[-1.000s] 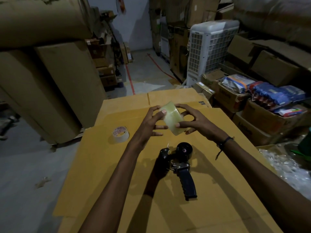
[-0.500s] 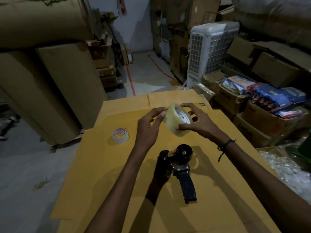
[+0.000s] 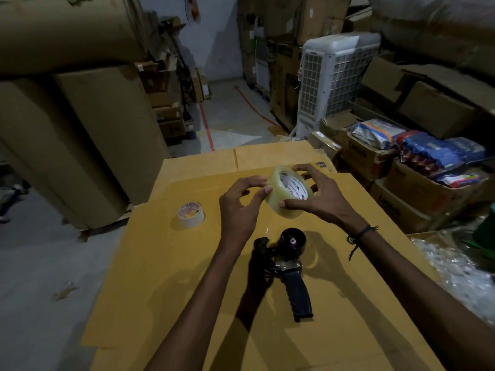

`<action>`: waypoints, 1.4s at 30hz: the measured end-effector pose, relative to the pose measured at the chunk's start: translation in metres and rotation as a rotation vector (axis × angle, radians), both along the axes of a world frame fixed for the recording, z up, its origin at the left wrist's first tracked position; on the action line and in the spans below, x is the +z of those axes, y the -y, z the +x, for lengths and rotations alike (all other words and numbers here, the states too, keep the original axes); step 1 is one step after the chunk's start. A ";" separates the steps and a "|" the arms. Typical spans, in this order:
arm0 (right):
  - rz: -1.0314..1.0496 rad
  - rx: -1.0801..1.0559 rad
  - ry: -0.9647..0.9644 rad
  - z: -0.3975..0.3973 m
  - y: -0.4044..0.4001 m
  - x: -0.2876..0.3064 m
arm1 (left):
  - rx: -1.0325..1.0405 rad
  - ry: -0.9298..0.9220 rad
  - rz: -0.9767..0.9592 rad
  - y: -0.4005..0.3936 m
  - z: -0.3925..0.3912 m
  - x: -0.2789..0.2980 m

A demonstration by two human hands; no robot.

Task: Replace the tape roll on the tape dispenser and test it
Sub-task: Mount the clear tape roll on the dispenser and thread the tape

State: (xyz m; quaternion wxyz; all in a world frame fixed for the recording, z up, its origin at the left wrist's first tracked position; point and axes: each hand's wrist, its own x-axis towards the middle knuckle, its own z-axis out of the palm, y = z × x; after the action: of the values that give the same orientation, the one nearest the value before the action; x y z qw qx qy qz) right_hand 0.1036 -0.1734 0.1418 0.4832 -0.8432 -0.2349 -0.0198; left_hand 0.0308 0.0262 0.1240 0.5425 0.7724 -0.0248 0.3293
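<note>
A clear tape roll (image 3: 278, 200) with a white printed core is held above the cardboard sheet. My right hand (image 3: 322, 195) grips it from the right, fingers over the top and thumb under the near rim. My left hand (image 3: 238, 207) touches the roll's left edge with curled fingertips. Below the hands lies the black tape dispenser (image 3: 289, 266) on its side, its round hub bare and its ribbed handle pointing toward me. A smaller, nearly used-up tape roll (image 3: 190, 215) lies flat to the left.
The work surface is a stack of flat yellow-brown cardboard sheets (image 3: 166, 290). Large cartons (image 3: 88, 145) stand to the left, a white air cooler (image 3: 334, 81) behind, boxes with blue packets (image 3: 434, 156) to the right and clear plastic wrap (image 3: 455, 274) at right.
Both hands have turned the clear roll so its printed core faces up toward me, and the roll has shifted slightly right. The dispenser and the small roll lie unmoved.
</note>
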 end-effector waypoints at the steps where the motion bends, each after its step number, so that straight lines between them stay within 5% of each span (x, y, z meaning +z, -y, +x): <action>1: 0.002 -0.007 0.002 -0.001 -0.001 0.000 | 0.007 0.021 0.019 0.002 0.000 -0.001; 7: -0.023 0.016 -0.013 -0.001 0.000 0.001 | 0.040 0.022 0.094 0.002 0.003 0.000; 27: -0.131 0.230 -0.088 0.009 0.027 -0.021 | -0.216 -0.400 -0.262 -0.016 -0.001 -0.033; 42: -0.372 -0.193 0.016 -0.020 0.025 -0.086 | -0.325 -0.581 -0.147 -0.012 0.047 -0.100</action>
State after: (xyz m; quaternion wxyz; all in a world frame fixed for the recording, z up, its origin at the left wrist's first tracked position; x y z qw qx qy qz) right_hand 0.0832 -0.1987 0.0556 0.3131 -0.9363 -0.1566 -0.0290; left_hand 0.0782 0.0384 0.0243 0.6266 0.7786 0.0318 0.0058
